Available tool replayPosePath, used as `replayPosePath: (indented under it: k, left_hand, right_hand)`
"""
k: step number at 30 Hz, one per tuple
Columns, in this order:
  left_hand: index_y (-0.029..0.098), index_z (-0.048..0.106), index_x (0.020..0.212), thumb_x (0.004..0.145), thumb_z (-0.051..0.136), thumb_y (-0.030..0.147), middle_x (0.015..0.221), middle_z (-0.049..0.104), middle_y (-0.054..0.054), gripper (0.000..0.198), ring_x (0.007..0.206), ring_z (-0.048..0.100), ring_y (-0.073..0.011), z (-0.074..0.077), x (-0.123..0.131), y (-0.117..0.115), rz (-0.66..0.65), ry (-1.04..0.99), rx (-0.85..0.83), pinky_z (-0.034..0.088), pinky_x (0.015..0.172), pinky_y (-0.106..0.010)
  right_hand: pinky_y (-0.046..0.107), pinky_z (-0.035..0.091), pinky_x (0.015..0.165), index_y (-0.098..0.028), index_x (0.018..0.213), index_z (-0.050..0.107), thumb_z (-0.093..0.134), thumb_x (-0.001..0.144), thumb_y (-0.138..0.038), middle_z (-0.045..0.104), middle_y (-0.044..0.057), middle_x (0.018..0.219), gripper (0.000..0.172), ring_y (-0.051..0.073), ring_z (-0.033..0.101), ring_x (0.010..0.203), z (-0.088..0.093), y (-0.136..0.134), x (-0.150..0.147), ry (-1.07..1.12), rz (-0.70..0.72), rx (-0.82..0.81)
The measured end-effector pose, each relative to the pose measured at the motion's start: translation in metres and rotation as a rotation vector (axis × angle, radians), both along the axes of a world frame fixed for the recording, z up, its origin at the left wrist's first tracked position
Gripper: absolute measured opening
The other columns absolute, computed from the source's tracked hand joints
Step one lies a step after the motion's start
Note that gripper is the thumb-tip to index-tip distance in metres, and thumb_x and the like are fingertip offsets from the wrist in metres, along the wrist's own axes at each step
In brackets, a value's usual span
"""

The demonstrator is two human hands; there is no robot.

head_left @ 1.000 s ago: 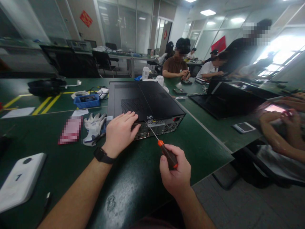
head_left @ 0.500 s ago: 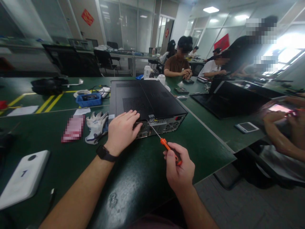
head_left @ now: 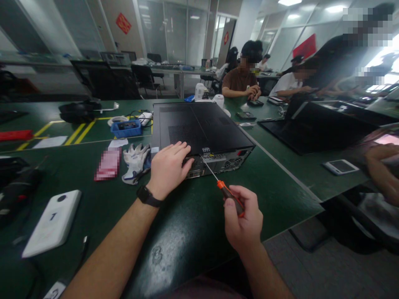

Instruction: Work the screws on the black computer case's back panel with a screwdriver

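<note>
- One bare right hand (head_left: 245, 218) of mine is curled round the dark brown and orange handle of a slim metal-shafted screwdriver (head_left: 231, 197), thumb along its near side;
- my left hand (head_left: 170, 168) holds nothing; its fingers lie stretched and close together on the top panel's near edge, the thumb apart and reaching over the rim; a black square-faced watch (head_left: 149, 196) circles that wrist;
- beneath it, a flat black metal computer case (head_left: 202, 122) lies on the green table (head_left: 277, 199), its fan side towards me; the screwdriver's tip meets that side near the top edge, too small for me to tell what it sits in;
- left of the case, just beside it, are grey-white fabric gloves (head_left: 136, 161), then a blurred pink packet (head_left: 108, 162); behind these, a blue plastic tray (head_left: 126, 129);
- further out, across the table, sits a person in a brown shirt (head_left: 238, 81)
</note>
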State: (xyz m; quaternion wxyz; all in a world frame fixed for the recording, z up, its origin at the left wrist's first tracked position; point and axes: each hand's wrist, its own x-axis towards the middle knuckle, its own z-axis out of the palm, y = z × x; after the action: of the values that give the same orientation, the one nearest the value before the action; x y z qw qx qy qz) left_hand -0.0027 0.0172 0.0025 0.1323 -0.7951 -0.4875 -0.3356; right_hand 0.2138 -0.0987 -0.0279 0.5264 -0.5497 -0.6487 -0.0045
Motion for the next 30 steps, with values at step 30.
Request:
replayPosePath:
  k: [30]
  left_hand:
    - [0.014,0.074,0.124,0.098,0.069,0.029,0.135,0.076,-0.014,0.031,0.128,0.071,-0.0309,0.0005,0.0000,-0.0005,0.000,-0.003,0.036,0.056,0.112,-0.049]
  right_hand:
    - [0.024,0.057,0.054,-0.022,0.118,0.063,0.058,0.102,-0.028,0.073,-0.001,0.078,0.018,0.013,0.071,0.057,0.0027,0.0031,-0.0038,0.083,0.004,0.025]
